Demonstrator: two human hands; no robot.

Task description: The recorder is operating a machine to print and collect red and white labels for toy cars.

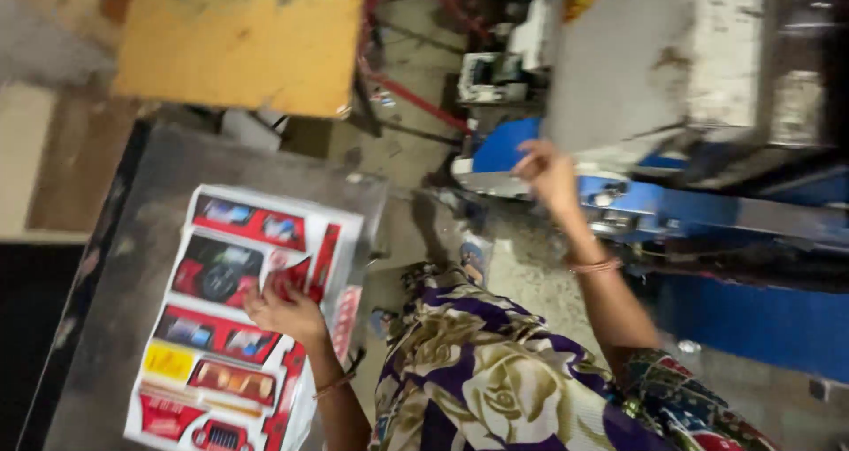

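Note:
My left hand (281,311) rests flat on a stack of printed die-cut cardboard sheets (221,327), white with red, black and yellow panels, lying on a dark grey table (133,203). Its fingers press the right side of the top sheet. My right hand (548,172) reaches out to the blue and grey machine (672,203) on the right, fingers loosely curled near its front edge. Whether it holds anything is unclear through blur. Bangles show on both wrists.
A yellow-orange board (239,44) stands beyond the table. The concrete floor (416,71) has red rods and a small white device (491,75) on it. My patterned purple and cream garment (495,380) fills the lower middle.

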